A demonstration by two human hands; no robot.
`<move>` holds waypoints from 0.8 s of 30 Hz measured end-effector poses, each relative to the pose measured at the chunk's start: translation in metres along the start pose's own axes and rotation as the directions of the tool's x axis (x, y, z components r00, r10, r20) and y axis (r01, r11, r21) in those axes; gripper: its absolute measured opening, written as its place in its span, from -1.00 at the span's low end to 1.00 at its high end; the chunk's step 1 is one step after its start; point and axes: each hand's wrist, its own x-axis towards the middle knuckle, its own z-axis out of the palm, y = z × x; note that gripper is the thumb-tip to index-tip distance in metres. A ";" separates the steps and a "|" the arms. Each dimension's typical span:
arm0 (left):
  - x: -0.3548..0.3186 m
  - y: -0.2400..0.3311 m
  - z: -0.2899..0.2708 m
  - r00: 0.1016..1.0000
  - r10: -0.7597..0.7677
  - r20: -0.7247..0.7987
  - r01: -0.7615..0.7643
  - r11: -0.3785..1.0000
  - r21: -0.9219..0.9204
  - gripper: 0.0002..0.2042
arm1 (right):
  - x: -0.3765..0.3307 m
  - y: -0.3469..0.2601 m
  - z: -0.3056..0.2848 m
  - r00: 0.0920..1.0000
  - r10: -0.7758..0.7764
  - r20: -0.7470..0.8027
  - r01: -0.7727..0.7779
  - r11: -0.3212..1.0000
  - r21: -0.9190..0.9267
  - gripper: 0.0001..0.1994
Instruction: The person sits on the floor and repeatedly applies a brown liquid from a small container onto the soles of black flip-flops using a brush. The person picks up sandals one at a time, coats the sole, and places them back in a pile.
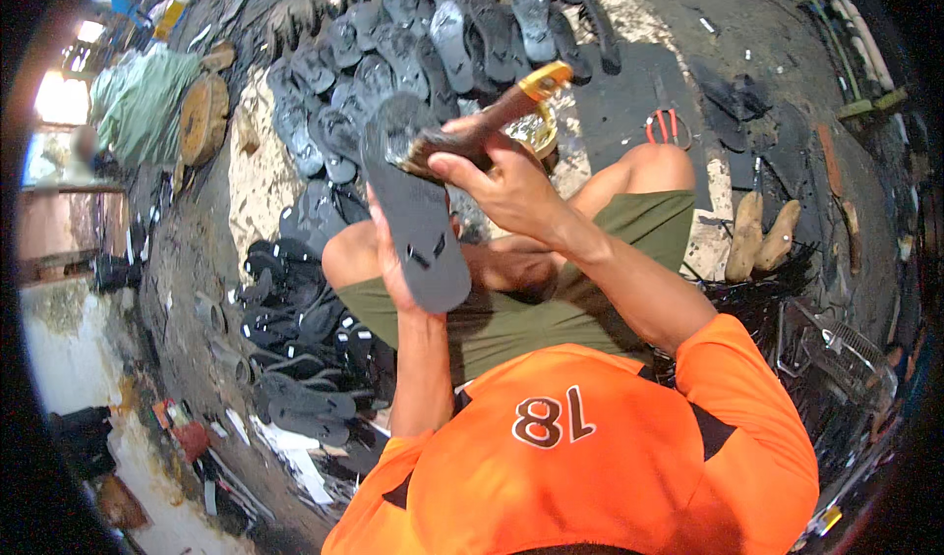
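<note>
My left hand point(390, 265) grips a dark grey sandal sole point(421, 206) from its left side and underneath. Slots show near one end of the sole, and a wet, shiny patch lies toward its far end. In my right hand point(521, 189) is a paintbrush point(497, 119) with a brown handle and yellow tip. Its bristles touch the sole, or hover just over it, near the wet patch. Behind the right hand stands a partly hidden yellowish container point(537, 134) with glossy stuff in it.
Rows of dark soles point(401, 58) lie ahead. Finished-looking black sandals point(295, 299) pile up at left. A red-handled cutting tool point(669, 125) rests on a dark sheet point(629, 93). Two wooden shoe lasts point(762, 238) and a fan point(841, 353) are at right; a round wooden block point(204, 119) sits far left.
</note>
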 end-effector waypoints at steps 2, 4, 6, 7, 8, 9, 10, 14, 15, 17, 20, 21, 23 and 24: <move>0.016 -0.002 0.009 0.978 0.048 -0.204 -0.063 0.996 -0.067 -0.59 | -0.034 0.013 0.014 1.000 0.016 0.025 -0.017 0.999 0.043 -0.61; 0.021 0.004 0.000 0.996 0.059 -0.068 -0.061 0.998 -0.026 -0.56 | -0.068 0.006 0.025 0.992 0.116 0.047 -0.120 0.987 0.104 -0.64; 0.035 0.015 -0.012 1.000 0.004 -0.026 -0.006 0.997 -0.078 -0.53 | -0.088 0.011 0.023 0.980 0.169 0.108 -0.181 0.977 0.114 -0.68; 0.040 0.017 -0.014 0.999 -0.011 -0.032 0.008 0.997 -0.079 -0.52 | -0.092 -0.004 0.018 0.956 0.250 0.152 -0.274 0.948 0.164 -0.69; 0.043 0.014 -0.013 0.999 -0.024 -0.036 0.021 0.996 -0.084 -0.51 | -0.090 -0.008 0.013 0.979 0.159 0.128 -0.178 0.972 0.153 -0.70; 0.046 0.012 -0.012 0.997 -0.029 -0.074 0.024 0.997 -0.069 -0.58 | -0.087 -0.009 0.011 0.992 0.065 0.105 -0.080 0.987 0.140 -0.70; 0.048 0.008 -0.009 0.993 -0.041 -0.113 0.034 0.998 -0.057 -0.63 | -0.080 -0.010 0.007 0.992 -0.032 0.125 0.024 0.997 0.069 -0.71; 0.048 -0.016 -0.005 0.958 -0.271 0.095 0.283 0.948 -0.147 -0.53 | -0.026 -0.005 -0.004 0.910 -0.396 0.121 0.414 0.885 -0.214 -0.69; 0.046 -0.029 0.016 0.927 -0.251 0.279 0.345 0.863 -0.370 -0.55 | -0.010 0.006 -0.006 0.885 -0.455 0.100 0.462 0.833 -0.304 -0.69; 0.030 -0.047 0.038 0.967 -0.231 -0.103 0.205 0.954 -0.218 -0.55 | 0.025 0.005 -0.015 0.880 -0.475 0.016 0.451 0.824 -0.342 -0.72; 0.040 -0.042 0.015 0.960 -0.272 0.063 0.279 0.937 -0.209 -0.51 | 0.006 0.012 -0.027 0.745 -0.643 0.180 0.638 0.607 -0.473 -0.77; 0.052 -0.039 0.004 0.949 -0.287 0.131 0.309 0.928 -0.207 -0.49 | -0.014 0.008 -0.023 0.894 -0.403 0.194 0.441 0.865 -0.237 -0.77; 0.076 -0.037 -0.014 0.915 -0.367 0.166 0.370 0.929 0.014 -0.45 | -0.051 0.005 -0.023 0.973 -0.134 0.188 0.143 0.989 -0.037 -0.73; 0.084 -0.046 -0.006 0.935 -0.354 0.012 0.354 0.935 0.001 -0.44 | -0.062 0.000 -0.032 0.981 -0.033 0.193 0.039 0.999 -0.025 -0.73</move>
